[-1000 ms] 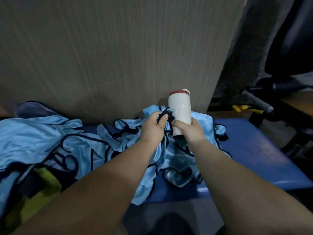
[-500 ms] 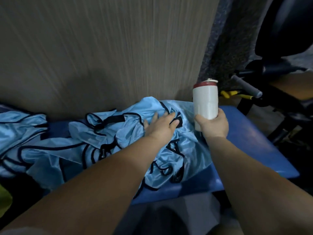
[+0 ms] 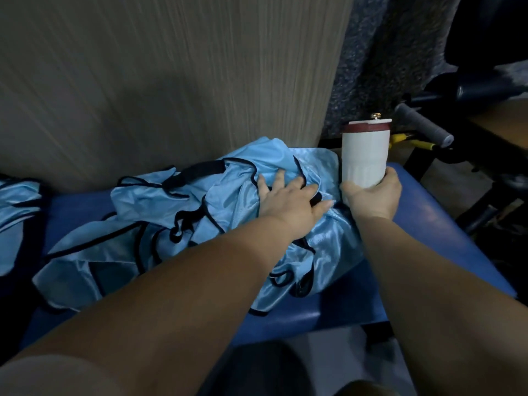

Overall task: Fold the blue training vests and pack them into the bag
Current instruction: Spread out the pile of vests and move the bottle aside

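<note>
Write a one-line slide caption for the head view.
The left hand presses on crumpled blue vests on a blue bench while the right hand holds a white tumbler upright.

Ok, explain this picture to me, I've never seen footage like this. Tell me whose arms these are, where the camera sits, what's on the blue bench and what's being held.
No machine here: both bare arms belong to a person wearing a wide-angle camera on the head, so you look forward and down along them. On the blue padded bench lies a crumpled heap of light blue vests with dark trim, in front of a wood-grain panel. The left hand presses flat on the heap, fingers spread. The right hand grips a white tumbler with a dark red lid near its base, holding it upright at the heap's right edge.
</note>
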`<act>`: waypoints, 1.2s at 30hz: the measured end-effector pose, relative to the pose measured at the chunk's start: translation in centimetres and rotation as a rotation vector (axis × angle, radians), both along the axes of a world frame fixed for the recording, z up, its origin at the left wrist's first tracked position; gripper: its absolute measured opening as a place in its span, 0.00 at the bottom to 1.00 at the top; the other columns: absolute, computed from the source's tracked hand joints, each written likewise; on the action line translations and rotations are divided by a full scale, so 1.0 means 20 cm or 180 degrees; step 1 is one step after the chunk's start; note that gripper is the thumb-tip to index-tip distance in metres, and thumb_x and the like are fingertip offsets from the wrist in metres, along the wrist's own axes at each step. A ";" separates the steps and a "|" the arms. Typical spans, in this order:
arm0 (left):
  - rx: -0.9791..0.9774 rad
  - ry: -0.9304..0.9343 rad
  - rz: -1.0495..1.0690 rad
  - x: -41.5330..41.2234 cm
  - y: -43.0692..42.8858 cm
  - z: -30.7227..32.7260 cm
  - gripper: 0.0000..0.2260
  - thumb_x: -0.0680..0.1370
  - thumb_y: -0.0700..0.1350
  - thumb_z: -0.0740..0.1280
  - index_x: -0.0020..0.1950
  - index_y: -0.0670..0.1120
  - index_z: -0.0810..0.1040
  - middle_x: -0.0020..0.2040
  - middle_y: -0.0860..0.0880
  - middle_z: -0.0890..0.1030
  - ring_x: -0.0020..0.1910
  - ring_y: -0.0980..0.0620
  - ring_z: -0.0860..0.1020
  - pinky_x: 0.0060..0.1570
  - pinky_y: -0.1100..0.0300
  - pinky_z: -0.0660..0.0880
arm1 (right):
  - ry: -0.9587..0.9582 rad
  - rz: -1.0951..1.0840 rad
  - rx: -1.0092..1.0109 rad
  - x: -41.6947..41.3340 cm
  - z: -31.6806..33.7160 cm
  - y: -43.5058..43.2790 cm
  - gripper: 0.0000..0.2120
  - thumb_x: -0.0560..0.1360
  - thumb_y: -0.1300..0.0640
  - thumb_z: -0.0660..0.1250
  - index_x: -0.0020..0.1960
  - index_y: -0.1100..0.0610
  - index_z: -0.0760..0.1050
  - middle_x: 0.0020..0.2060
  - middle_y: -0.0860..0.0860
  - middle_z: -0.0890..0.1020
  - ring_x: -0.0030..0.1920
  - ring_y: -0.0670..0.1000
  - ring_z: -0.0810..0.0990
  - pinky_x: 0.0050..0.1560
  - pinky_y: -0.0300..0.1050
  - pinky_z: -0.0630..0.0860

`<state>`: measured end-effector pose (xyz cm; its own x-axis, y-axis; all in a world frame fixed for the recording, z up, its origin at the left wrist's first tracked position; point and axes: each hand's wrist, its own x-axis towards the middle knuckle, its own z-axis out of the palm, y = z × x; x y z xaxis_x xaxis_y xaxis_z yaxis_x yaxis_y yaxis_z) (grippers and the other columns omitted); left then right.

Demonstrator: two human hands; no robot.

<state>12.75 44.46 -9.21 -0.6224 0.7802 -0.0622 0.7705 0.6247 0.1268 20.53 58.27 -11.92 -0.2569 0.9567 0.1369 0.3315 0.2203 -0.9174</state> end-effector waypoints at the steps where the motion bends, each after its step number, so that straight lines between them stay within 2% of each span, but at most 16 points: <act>1: -0.0113 0.0063 -0.0033 0.00 0.00 -0.01 0.30 0.78 0.70 0.46 0.77 0.59 0.58 0.79 0.52 0.56 0.79 0.42 0.43 0.71 0.33 0.35 | -0.0021 -0.0024 0.0047 0.01 -0.01 0.01 0.30 0.60 0.52 0.76 0.60 0.57 0.72 0.56 0.55 0.77 0.51 0.55 0.78 0.47 0.47 0.73; 4: -0.0373 0.0208 -0.0125 0.00 0.00 -0.04 0.31 0.78 0.70 0.50 0.78 0.60 0.54 0.80 0.53 0.54 0.78 0.41 0.41 0.71 0.32 0.36 | 0.0029 -0.0164 0.0098 0.06 -0.03 0.05 0.34 0.61 0.53 0.77 0.63 0.58 0.70 0.59 0.56 0.75 0.54 0.56 0.77 0.51 0.52 0.76; 9: -0.0362 0.0221 -0.0169 0.02 -0.03 -0.07 0.29 0.79 0.68 0.51 0.78 0.60 0.53 0.80 0.53 0.53 0.78 0.41 0.40 0.71 0.32 0.37 | 0.0316 -0.0239 -0.0008 0.09 -0.05 0.07 0.34 0.62 0.57 0.77 0.65 0.60 0.67 0.59 0.54 0.72 0.53 0.52 0.73 0.49 0.44 0.71; 14: -0.0379 0.0158 -0.0213 0.01 -0.06 -0.07 0.28 0.79 0.67 0.51 0.78 0.61 0.53 0.80 0.53 0.51 0.78 0.42 0.39 0.72 0.34 0.37 | 0.0296 -0.0262 -0.0083 0.10 -0.06 0.04 0.37 0.63 0.57 0.78 0.66 0.59 0.63 0.61 0.54 0.70 0.52 0.51 0.71 0.51 0.45 0.70; 16: -0.0398 0.0140 -0.0244 0.01 -0.07 -0.07 0.29 0.79 0.67 0.50 0.78 0.61 0.52 0.80 0.53 0.50 0.78 0.43 0.39 0.72 0.34 0.36 | 0.0158 -0.0239 -0.0123 0.11 -0.06 0.04 0.38 0.64 0.55 0.78 0.67 0.58 0.62 0.62 0.54 0.70 0.53 0.52 0.72 0.51 0.46 0.69; 19: -0.0396 0.0081 -0.0287 0.00 -0.08 -0.06 0.30 0.79 0.68 0.49 0.79 0.60 0.50 0.80 0.53 0.49 0.78 0.44 0.38 0.72 0.35 0.35 | 0.0065 -0.0242 -0.0179 0.13 -0.07 0.05 0.41 0.63 0.52 0.78 0.69 0.57 0.62 0.63 0.54 0.71 0.57 0.55 0.75 0.53 0.49 0.72; 21: -0.0354 0.0043 -0.0293 0.00 -0.11 -0.05 0.30 0.79 0.68 0.48 0.79 0.60 0.49 0.80 0.53 0.49 0.78 0.45 0.38 0.73 0.37 0.35 | -0.0021 -0.0182 -0.0235 0.14 -0.07 0.07 0.46 0.62 0.50 0.79 0.72 0.55 0.59 0.66 0.54 0.71 0.61 0.58 0.75 0.59 0.55 0.74; 23: -0.0235 0.0032 -0.0285 -0.01 -0.15 -0.04 0.31 0.79 0.68 0.48 0.79 0.59 0.48 0.80 0.52 0.50 0.79 0.46 0.39 0.74 0.39 0.35 | -0.0097 -0.0133 -0.0256 0.15 -0.05 0.06 0.53 0.60 0.47 0.81 0.75 0.53 0.55 0.69 0.54 0.69 0.66 0.58 0.72 0.66 0.60 0.71; 26: 0.0065 0.0069 -0.0296 -0.02 -0.24 -0.02 0.28 0.80 0.66 0.49 0.79 0.58 0.50 0.80 0.50 0.53 0.79 0.47 0.45 0.75 0.43 0.39 | -0.0019 -0.0198 -0.0073 0.17 -0.03 0.01 0.60 0.54 0.38 0.81 0.76 0.51 0.53 0.71 0.54 0.66 0.69 0.57 0.69 0.67 0.64 0.68; 28: 0.0360 0.0140 -0.0258 -0.03 -0.31 -0.01 0.27 0.81 0.64 0.50 0.79 0.58 0.54 0.79 0.50 0.57 0.78 0.47 0.50 0.75 0.47 0.45 | -0.0053 -0.0311 0.0039 0.17 -0.01 -0.04 0.61 0.55 0.35 0.79 0.77 0.51 0.51 0.73 0.55 0.63 0.72 0.58 0.66 0.70 0.65 0.64; 30: 0.0624 0.0248 -0.0157 -0.04 -0.39 0.01 0.27 0.81 0.63 0.51 0.78 0.57 0.57 0.77 0.50 0.61 0.76 0.49 0.55 0.74 0.51 0.50 | -0.0060 -0.0496 0.0116 0.16 0.02 -0.11 0.58 0.60 0.34 0.77 0.78 0.53 0.50 0.75 0.57 0.60 0.74 0.59 0.62 0.72 0.65 0.60; 32: 0.0760 0.0350 -0.0044 -0.06 -0.48 0.02 0.27 0.81 0.64 0.50 0.78 0.56 0.57 0.74 0.52 0.64 0.74 0.49 0.57 0.72 0.52 0.53 | 0.0085 -0.0865 0.0198 0.15 0.05 -0.21 0.51 0.65 0.34 0.74 0.77 0.57 0.55 0.73 0.58 0.64 0.73 0.60 0.65 0.72 0.62 0.59; 34: 0.0846 0.0435 0.0135 -0.10 -0.59 0.04 0.28 0.80 0.66 0.48 0.77 0.55 0.60 0.72 0.52 0.67 0.73 0.48 0.59 0.71 0.51 0.56 | 0.0291 -0.1328 0.0227 0.14 0.09 -0.33 0.38 0.69 0.36 0.67 0.69 0.60 0.66 0.64 0.59 0.73 0.66 0.62 0.70 0.67 0.59 0.62; 36: 0.0894 0.0471 0.0412 -0.13 -0.72 0.05 0.32 0.76 0.68 0.44 0.76 0.55 0.62 0.72 0.51 0.67 0.72 0.45 0.59 0.70 0.49 0.59 | 0.0353 -0.1325 0.0331 0.09 0.14 -0.48 0.28 0.69 0.41 0.63 0.59 0.62 0.72 0.55 0.61 0.77 0.60 0.64 0.74 0.62 0.58 0.65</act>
